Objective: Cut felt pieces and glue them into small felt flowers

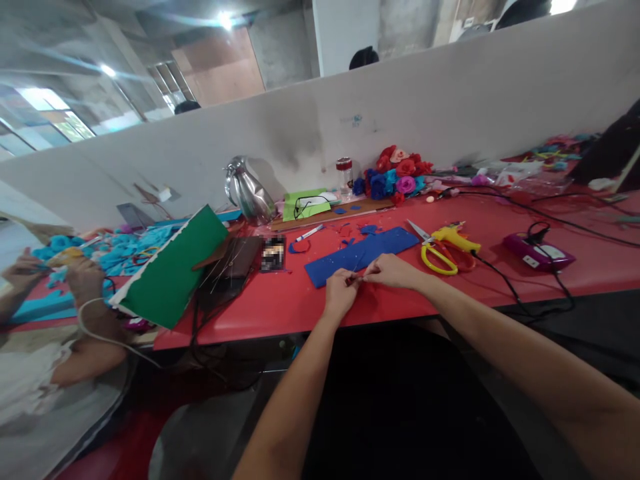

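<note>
My left hand (340, 293) and my right hand (393, 271) meet over the red table (280, 307), both pinching a small dark red piece (353, 281) with a thin wire (357, 265) rising from it. Just behind the hands lies a blue foam strip (360, 253). To the right of it lie yellow-handled scissors (436, 253) and a yellow glue gun (455, 238).
A pile of red, blue and pink foam flowers (397, 175) lies by the white partition. A green sheet (173, 277), wires and a silver jug (247, 190) stand to the left. A purple device (537, 252) with cables lies at the right. Another person's hands (83, 280) work at the far left.
</note>
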### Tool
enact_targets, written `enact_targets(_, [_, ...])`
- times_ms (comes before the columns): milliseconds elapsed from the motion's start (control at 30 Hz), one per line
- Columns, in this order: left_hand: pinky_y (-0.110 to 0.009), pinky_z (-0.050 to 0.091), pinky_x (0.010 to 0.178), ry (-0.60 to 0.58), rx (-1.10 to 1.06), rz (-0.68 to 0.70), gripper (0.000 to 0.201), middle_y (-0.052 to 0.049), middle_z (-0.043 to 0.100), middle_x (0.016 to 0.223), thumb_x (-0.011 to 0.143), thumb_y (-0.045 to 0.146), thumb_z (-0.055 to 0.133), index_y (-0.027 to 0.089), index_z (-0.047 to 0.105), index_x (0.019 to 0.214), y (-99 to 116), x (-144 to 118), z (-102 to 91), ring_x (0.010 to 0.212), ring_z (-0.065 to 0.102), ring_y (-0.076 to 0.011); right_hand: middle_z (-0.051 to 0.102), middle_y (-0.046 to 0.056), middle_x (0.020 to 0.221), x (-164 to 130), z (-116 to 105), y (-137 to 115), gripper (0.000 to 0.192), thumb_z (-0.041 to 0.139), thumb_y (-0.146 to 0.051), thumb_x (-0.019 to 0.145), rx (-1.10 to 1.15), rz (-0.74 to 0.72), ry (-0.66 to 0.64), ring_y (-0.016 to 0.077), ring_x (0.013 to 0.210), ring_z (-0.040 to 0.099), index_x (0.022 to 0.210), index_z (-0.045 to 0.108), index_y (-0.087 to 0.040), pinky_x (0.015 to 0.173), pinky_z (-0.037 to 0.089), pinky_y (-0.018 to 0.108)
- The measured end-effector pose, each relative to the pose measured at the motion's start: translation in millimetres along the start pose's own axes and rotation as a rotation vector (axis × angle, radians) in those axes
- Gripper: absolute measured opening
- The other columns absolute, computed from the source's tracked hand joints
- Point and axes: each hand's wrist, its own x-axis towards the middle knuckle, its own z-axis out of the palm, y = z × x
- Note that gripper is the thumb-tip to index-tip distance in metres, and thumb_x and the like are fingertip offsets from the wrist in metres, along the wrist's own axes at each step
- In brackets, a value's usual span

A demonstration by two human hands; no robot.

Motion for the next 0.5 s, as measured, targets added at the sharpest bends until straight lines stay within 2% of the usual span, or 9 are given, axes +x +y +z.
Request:
enact_targets(200, [-0.025, 0.041, 0.066, 0.005, -0.053, 0.005, 0.009, -0.001, 0.063, 0.075, 0.074, 0.011, 0.063, 0.018, 0.067, 0.070, 0, 0, -0.1, 0.068, 0.053, -0.0124, 0.069, 0.002, 0.062, -1, 3, 3, 0.023, 0.058, -0.035, 0.071, 0.105, 0.010, 0.050, 0.0158, 0.062, 0.060, 0.069, 0.075, -0.019, 0.055, 0.037, 0.024])
enact_targets(300, [-0.025, 0.041, 0.067, 0.059, -0.155, -0.004, 0.006, -0.002, 0.064, 0.081, 0.078, 0.018, 0.060, 0.018, 0.065, 0.079, 1, 0, -0.1, 0.072, 0.054, -0.0130, 0.069, 0.001, 0.063, 0, 6, 7, 0.018, 0.059, -0.031, 0.069, 0.218, 0.017, 0.149, 0.0153, 0.062, 0.059, 0.066, 0.074, -0.020, 0.057, 0.038, 0.024])
enact_targets(400, [-0.024, 0.042, 0.070, 0.151, -0.302, -0.002, 0.015, -0.003, 0.063, 0.085, 0.086, 0.028, 0.050, 0.019, 0.062, 0.087, 0, 1, 0.6, 0.076, 0.056, -0.0134, 0.068, 0.000, 0.063, 2, 11, 10, 0.014, 0.062, -0.030, 0.067, 0.471, 0.049, 0.307, 0.0139, 0.062, 0.058, 0.064, 0.071, -0.020, 0.060, 0.040, 0.024])
enact_targets(500, [-0.024, 0.042, 0.069, 0.188, -0.403, -0.030, 0.024, -0.003, 0.061, 0.081, 0.090, 0.034, 0.043, 0.019, 0.060, 0.085, -3, 2, 1.7, 0.075, 0.055, -0.0135, 0.064, -0.002, 0.057, 4, 17, 9, 0.012, 0.066, -0.031, 0.064, 0.849, 0.143, 0.435, 0.0109, 0.056, 0.055, 0.063, 0.070, -0.019, 0.057, 0.041, 0.023])
